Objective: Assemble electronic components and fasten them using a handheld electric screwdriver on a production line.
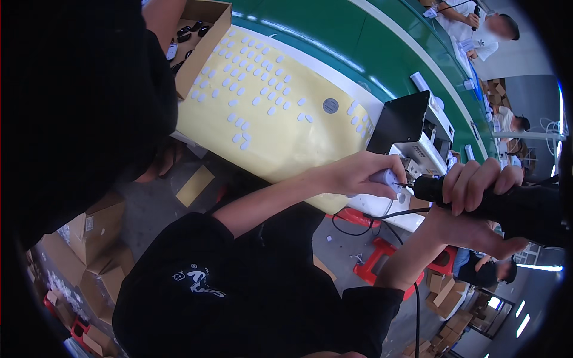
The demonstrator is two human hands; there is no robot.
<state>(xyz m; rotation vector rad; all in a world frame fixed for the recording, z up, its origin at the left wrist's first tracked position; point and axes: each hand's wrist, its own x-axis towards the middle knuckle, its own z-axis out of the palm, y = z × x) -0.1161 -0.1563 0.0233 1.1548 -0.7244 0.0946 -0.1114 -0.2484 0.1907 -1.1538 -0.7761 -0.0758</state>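
Two hands busy at the surface [358, 36] edge. My left hand [358, 174] pinches a small white part [387, 177] betw. thumb & fingers, just beside the white machine [425, 152]. My right hand [477, 185] is wrapped tight round a black power screwdriver [513, 206], its tip touching the part. Yellow sheet [280, 119] w/ rows of white pads lies to the left; cardboard box [200, 42] behind it.

An open brown cardboard box [206, 36] stands far left. Beside it lies a yellow sheet [268, 137] carrying rows of small white labels [250, 65]. Brown cartons [98, 238] stand near left.
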